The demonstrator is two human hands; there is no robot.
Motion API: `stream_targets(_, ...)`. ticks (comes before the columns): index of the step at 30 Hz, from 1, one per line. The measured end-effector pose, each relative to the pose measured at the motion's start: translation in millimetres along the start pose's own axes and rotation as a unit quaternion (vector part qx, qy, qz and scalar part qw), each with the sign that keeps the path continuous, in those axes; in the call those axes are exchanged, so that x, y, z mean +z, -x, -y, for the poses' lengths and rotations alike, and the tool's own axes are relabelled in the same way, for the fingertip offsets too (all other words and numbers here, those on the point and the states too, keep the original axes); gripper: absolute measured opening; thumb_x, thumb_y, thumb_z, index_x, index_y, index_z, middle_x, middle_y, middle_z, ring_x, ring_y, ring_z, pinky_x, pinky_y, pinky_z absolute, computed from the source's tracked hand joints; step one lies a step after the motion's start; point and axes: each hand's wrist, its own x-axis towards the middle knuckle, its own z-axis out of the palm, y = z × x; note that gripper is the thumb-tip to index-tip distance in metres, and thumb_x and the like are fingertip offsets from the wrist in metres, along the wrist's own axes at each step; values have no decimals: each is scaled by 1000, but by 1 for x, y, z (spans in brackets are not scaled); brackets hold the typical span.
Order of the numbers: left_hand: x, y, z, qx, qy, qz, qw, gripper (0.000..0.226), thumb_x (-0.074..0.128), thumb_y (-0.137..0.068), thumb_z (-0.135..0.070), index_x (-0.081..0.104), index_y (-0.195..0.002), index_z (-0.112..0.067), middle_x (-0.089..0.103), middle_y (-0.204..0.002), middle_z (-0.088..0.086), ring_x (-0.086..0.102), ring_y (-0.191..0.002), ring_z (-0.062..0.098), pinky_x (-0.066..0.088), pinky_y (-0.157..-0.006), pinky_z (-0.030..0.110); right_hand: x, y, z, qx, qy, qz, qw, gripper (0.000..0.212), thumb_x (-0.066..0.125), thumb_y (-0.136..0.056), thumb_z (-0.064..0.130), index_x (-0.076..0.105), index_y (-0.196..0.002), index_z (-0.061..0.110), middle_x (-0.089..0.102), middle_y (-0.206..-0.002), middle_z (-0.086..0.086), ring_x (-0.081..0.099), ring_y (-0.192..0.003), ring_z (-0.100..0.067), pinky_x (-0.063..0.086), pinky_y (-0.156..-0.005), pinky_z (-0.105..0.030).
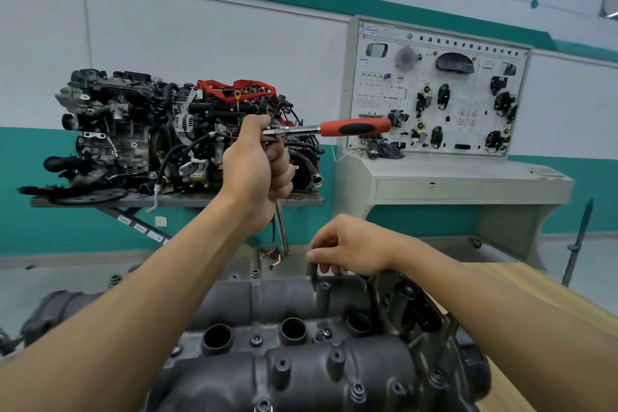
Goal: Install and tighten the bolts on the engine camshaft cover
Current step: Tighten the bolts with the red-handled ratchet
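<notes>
Red wrench [354,127] is gripped up high by the left hand [257,170], the right hand [351,251] pinches a small dark piece [313,269] at the far edge of the grey cover [291,301], where a crooked bolt might jam.

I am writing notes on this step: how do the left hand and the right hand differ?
Height: the left hand is raised in the air; the right hand is low, at the far edge of the cover. Hold: the left hand grips the ratchet by its bar; the right hand's fingers curl down at a dark post, and whether they hold anything is hidden. Both are bare.
</notes>
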Motion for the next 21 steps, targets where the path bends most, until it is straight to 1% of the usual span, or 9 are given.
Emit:
stream_targets(2,0,0,2,2,0,2,1000,52,38,-99,-38,24,-51,-22,17,-45,-5,11,-40,13,11,-38,19,0,-3,-2,1,-17,7,1000,23,63,-97,28,73,-91,9,69,-63,9,60,-54,-4,53,-58,-23)
stream_targets(5,-1,1,0,10,8,3,1000,54,38,-99,-38,25,-49,-22,17,-45,-5,11,-40,12,11,-38,19,-1,-1,-3,1,-27,21,999,23,62,-97,26,72,-91,7,69,-65,6,58,-53,-6,50,-55,-20)
stream_targets(7,-1,1,-1,17,15,3,1000,54,37,-99,-38,24,-50,-22,16,-45,-5,11,-39,12,11,-37,18,-1,1,1,-24,-22,-14,999,25,60,-99,26,71,-88,6,70,-67,2,58,-52,-6,49,-54,-21)
stream_targets(9,-1,1,-1,22,22,5,1000,53,36,-100,-37,23,-51,-21,16,-45,-5,10,-39,12,11,-37,18,-7,3,10,-53,-68,-78,993,30,57,-100,28,69,-85,5,70,-67,-1,60,-53,-7,50,-53,-20)
stream_targets(11,0,3,-1,25,24,4,999,53,36,-100,-37,23,-51,-21,16,-45,-4,10,-39,12,12,-37,18,-13,4,21,-68,-93,-96,989,31,56,-101,29,68,-85,5,72,-70,-3,63,-56,-10,51,-53,-21)
stream_targets(15,-2,4,-5,30,39,10,999,52,35,-100,-38,24,-51,-22,16,-45,-5,11,-39,12,13,-36,18,-4,8,31,-56,-66,-58,994,24,54,-102,24,65,-97,3,76,-88,-10,73,-74,-23,62,-64,-36)
stream_targets(16,-3,3,-7,31,47,10,998,53,35,-100,-39,24,-51,-23,16,-45,-6,11,-39,11,13,-36,18,-3,9,30,-57,-69,-59,994,22,56,-101,22,65,-98,2,76,-88,-11,73,-74,-22,62,-64,-36)
stream_targets(19,-7,2,-12,30,76,9,997,52,33,-99,-40,23,-51,-23,15,-45,-7,10,-39,11,12,-35,18,-3,15,31,-73,-79,-59,992,14,63,-97,16,67,-96,3,74,-79,-6,67,-62,-7,54,-59,-18)
stream_targets(21,-8,2,-14,33,91,16,995,52,33,-99,-40,24,-51,-23,15,-44,-7,11,-38,10,13,-34,18,-3,18,34,-84,-65,-57,993,15,67,-94,18,69,-96,3,71,-74,-2,62,-60,-4,51,-59,-18)
